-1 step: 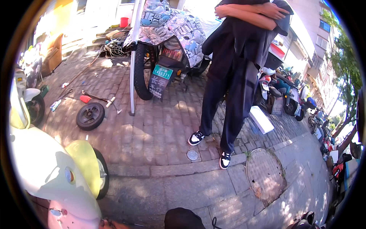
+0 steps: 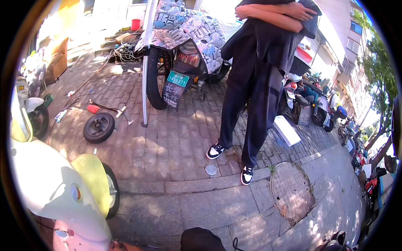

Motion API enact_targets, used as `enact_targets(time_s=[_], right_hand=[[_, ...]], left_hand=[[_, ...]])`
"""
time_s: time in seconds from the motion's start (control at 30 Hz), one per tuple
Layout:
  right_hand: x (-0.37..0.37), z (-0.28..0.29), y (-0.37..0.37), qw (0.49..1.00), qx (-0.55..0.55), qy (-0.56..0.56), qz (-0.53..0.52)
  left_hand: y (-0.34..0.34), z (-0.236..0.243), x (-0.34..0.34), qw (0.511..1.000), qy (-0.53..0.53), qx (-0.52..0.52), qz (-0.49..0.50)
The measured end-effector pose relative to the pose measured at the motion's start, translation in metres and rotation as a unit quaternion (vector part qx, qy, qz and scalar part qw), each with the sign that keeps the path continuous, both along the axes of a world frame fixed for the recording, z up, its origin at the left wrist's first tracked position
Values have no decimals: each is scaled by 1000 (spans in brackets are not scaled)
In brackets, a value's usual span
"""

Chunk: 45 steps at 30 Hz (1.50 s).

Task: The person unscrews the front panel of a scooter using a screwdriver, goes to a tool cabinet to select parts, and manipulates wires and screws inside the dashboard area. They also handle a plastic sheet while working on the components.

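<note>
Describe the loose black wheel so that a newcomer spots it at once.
Start at the large white-and-yellow scooter at lower left. Beyond its rounded yellow mudguard, a black spoked wheel lies flat on brown brick paving. Unlike the upright black tyre by the silver pole, it is fitted to no vehicle.

Brick pavement (image 2: 184, 129); wheel (image 2: 99, 127) lying flat (red object (image 2: 93, 108) near); white block (image 2: 287, 131).

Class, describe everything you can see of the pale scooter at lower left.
The scooter has smooth, plastic-looking cream bodywork with sun and shadow on it, a yellow-green mudguard over a black tyre, an amber-and-white light and a pink panel below with an oval fitting. Only partly in view, its wheel is toward the picture's right. A hand is beside the pink panel; contact is unclear.
</note>
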State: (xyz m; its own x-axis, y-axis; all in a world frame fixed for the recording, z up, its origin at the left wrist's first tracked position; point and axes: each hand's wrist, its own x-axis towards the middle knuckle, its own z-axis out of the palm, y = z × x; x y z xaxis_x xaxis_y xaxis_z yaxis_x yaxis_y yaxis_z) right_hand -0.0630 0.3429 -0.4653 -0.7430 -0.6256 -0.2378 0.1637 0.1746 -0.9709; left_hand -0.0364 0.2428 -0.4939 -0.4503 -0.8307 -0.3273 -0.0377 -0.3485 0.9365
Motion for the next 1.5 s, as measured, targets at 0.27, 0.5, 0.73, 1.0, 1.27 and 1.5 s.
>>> enact_targets(time_s=[0.27, 0.5, 0.73, 1.0, 1.27, 1.5], right_hand=[[5, -16, -9, 999, -46, 5, 7], [6, -42, -18, 998, -58, 26, -6], [9, -35, -16, 999, -47, 4, -12], [11, -43, -25, 999, -25, -40, -23], [10, -40, -19, 999, -24, -38, -18], [8, -37, -17, 999, -17, -34, -11]], left_hand=[[-15, -31, 13, 998, -9, -55, -19], [-8, -18, 7, 999, -10, -18, -28], [-37, -67, 24, 993, -22, -88, -74], [-25, -41, 15, 999, -32, -23, -36], [-1, 1, 2, 999, -38, -9, -3], [-5, -10, 5, 999, -40, -5, -13]])
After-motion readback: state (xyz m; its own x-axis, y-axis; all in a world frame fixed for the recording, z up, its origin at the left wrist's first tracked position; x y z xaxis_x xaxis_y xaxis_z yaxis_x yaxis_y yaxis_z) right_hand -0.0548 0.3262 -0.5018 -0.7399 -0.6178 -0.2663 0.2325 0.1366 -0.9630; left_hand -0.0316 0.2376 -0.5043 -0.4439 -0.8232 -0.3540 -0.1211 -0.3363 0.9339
